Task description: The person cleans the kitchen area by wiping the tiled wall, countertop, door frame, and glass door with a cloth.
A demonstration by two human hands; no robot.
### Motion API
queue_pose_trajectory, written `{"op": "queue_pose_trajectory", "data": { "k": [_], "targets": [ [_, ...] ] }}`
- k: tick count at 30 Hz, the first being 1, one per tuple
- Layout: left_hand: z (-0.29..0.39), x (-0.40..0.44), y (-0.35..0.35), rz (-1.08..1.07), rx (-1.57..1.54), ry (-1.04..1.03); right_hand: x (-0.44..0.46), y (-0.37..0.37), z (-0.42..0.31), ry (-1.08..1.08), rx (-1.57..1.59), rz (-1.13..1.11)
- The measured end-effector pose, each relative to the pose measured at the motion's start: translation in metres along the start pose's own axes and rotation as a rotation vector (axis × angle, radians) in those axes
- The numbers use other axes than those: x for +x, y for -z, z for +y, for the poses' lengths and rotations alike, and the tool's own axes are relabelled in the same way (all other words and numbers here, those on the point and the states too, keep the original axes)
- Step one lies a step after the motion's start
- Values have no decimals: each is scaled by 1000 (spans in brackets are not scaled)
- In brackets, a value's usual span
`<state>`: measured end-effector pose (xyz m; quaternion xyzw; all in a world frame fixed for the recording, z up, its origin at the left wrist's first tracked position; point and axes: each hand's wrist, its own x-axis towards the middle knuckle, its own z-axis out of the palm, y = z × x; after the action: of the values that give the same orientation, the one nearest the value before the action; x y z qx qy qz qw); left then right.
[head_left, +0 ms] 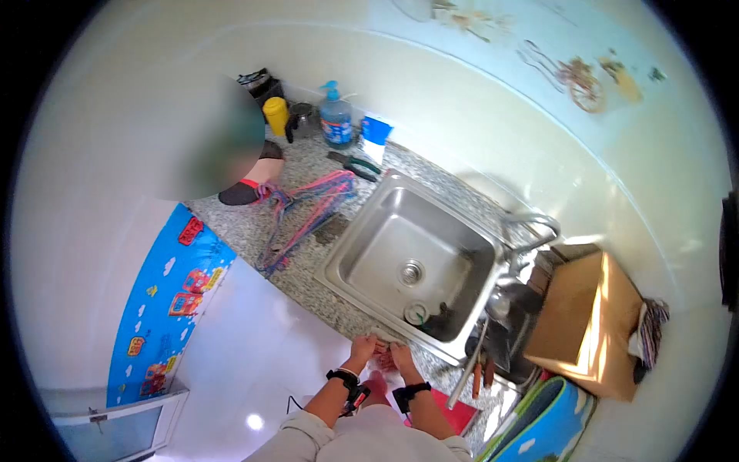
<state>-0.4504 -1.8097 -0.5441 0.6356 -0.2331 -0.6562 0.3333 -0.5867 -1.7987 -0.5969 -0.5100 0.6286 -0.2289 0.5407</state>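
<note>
Both hands are close together at the counter's front edge, just below the sink (332,271). My left hand (364,350) has its fingers curled inward. Beside it, almost touching, my right hand (400,356) is also closed. Between them is a small reddish, mottled thing (386,359), too small to make out, which the fingertips of both hands seem to grip. A dark band with a device is on each wrist. In the sink, a clear glass or jar (416,313) lies near the drain.
Pink and blue straps (312,192), green-handled pliers (354,165), a blue pump bottle (336,119) and a yellow container (275,115) are at the left. A faucet (531,223), cardboard box (581,323), rack of utensils (500,339) and red item (458,412) are at the right.
</note>
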Motion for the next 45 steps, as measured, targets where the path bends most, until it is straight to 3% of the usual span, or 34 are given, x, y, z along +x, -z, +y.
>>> {"op": "queue_pose_trajectory", "data": {
  "k": [1,7,9,11,14,17,18,19,21,23,24,26,28,29,31,32,33,37,39,44,45],
  "targets": [
    [0,8,7,31,-93,122,-9,6,-44,-561,512,-214],
    [38,23,66,206,-82,219,25,-40,-107,-515,349,-271],
    [44,20,84,306,-148,290,49,-77,-55,-425,261,-310],
    [31,25,100,346,-250,165,70,-107,-19,-297,-21,-302],
    [23,28,109,377,-163,106,53,-77,-125,-465,175,-453],
    [39,25,113,332,-157,156,51,-74,-140,-443,110,-436],
    [68,11,115,247,9,124,51,-74,-138,-451,106,-421],
    [84,5,120,159,177,89,50,-76,-134,-404,133,-390],
    [61,27,137,1,200,182,50,-78,-125,-361,163,-336],
    [93,28,154,57,844,-229,51,-80,-116,-512,88,-333],
    [129,20,162,100,787,-220,50,-83,-104,-348,-41,-232],
    [128,47,191,223,877,-395,46,-89,-112,-409,-7,-181],
    [150,67,216,286,917,-428,31,-93,-115,-428,36,-123],
    [164,77,231,234,870,-520,22,-89,-151,-504,45,-67],
    [184,91,257,175,849,-651,7,-92,-104,-409,62,-11],
    [192,98,265,175,874,-702,-3,-91,-77,-479,184,89],
    [201,102,272,137,882,-706,-18,-90,-60,-544,307,188],
    [211,110,278,-83,1085,-793,-71,-60,-75,-716,82,458],
    [211,110,273,-89,1200,-684,-97,-50,-93,-718,25,589],
    [193,118,270,7,1370,-791,-144,-38,-88,-920,32,711],
    [188,124,271,10,1403,-664,-151,-37,-85,-914,37,720]
  ]
}}
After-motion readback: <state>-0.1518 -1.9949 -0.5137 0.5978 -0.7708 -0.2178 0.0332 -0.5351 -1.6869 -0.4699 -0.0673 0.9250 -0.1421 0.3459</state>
